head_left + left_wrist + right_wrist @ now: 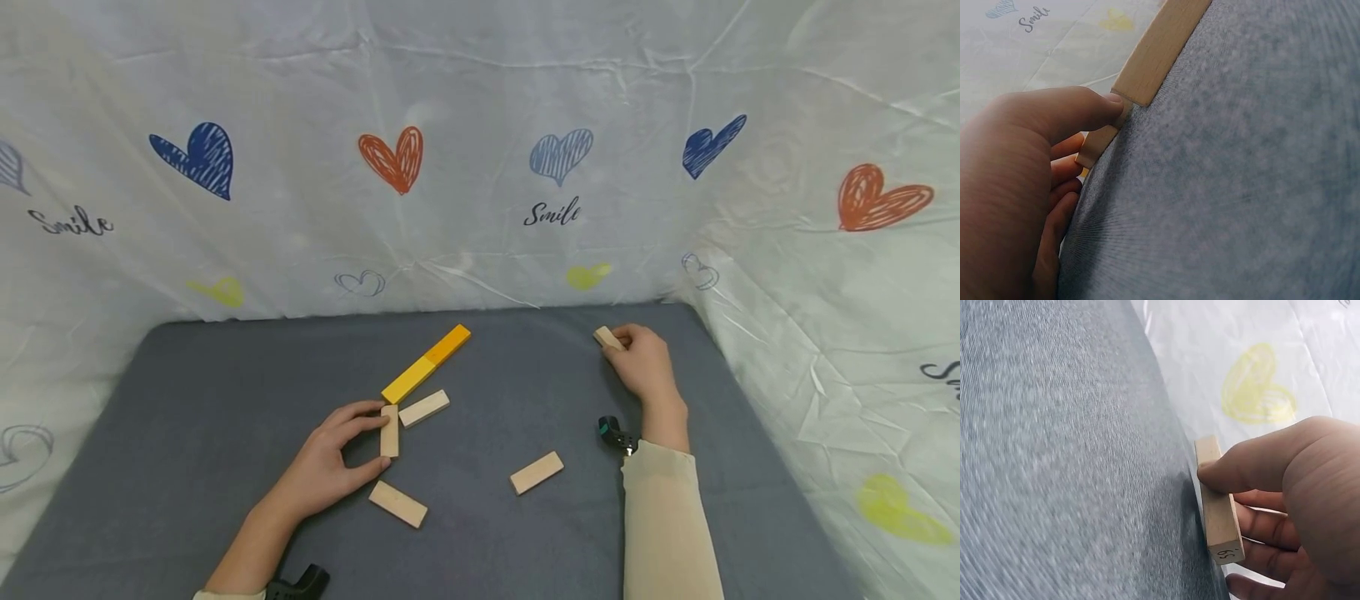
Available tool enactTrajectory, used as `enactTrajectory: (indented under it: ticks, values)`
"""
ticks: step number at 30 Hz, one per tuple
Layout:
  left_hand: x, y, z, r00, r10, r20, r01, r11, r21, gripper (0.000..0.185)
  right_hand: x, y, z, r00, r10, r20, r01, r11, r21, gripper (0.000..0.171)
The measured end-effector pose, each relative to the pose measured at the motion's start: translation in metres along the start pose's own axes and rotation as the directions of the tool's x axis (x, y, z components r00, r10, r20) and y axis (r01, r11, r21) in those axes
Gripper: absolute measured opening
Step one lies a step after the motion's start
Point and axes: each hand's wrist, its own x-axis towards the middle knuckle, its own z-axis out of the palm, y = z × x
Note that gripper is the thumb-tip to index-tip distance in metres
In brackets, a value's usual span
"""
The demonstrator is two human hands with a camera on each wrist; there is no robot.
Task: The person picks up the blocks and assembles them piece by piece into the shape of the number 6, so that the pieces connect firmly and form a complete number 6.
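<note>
I am pinching a plain wooden block (389, 431) between my left hand's (324, 465) thumb and fingers, just below the near end of the yellow bar (425, 364). My right hand (642, 361) is pinching another pale block (607, 337) well right of that bar, near the mat's (187, 400) far corner; the number 59 is showing on its end.

Left hand (330, 462) and right hand (643, 360) both curl, fingers pinching, forearms reaching forward.
</note>
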Motion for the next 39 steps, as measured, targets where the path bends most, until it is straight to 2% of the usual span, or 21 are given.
enactTrajectory:
  ticks: [6, 14, 22, 29, 39]
  values:
    - [0.0, 0.0, 0.0, 1.0, 0.002, -0.002, -0.002, 1.0, 0.001, 0.058, 0.003, -0.009, 0.005, 1.0, -0.008, 0.023, 0.008, 1.0, 0.008, 0.039]
    - [-0.001, -0.001, 0.001, 1.0, -0.007, 0.002, 0.007, 1.0, 0.002, 0.059, 0.003, -0.017, 0.012, 0.998, -0.045, 0.038, 0.047, 0.998, -0.032, 0.039]
    - [-0.001, -0.002, 0.0, 1.0, 0.009, -0.005, -0.009, 1.0, -0.003, 0.06, 0.005, -0.026, 0.019, 0.994, -0.088, 0.064, 0.088, 0.996, -0.009, 0.04]
    - [0.002, 0.0, -0.002, 1.0, 0.009, -0.002, -0.009, 1.0, -0.01, 0.059, 0.006, -0.037, 0.025, 0.986, -0.149, 0.074, 0.149, 0.989, -0.007, 0.037]
    - [0.001, -0.001, -0.001, 1.0, 0.004, 0.002, -0.004, 1.0, -0.02, 0.06, 0.005, -0.052, 0.041, 0.978, -0.169, 0.126, 0.174, 0.984, -0.027, 0.035]
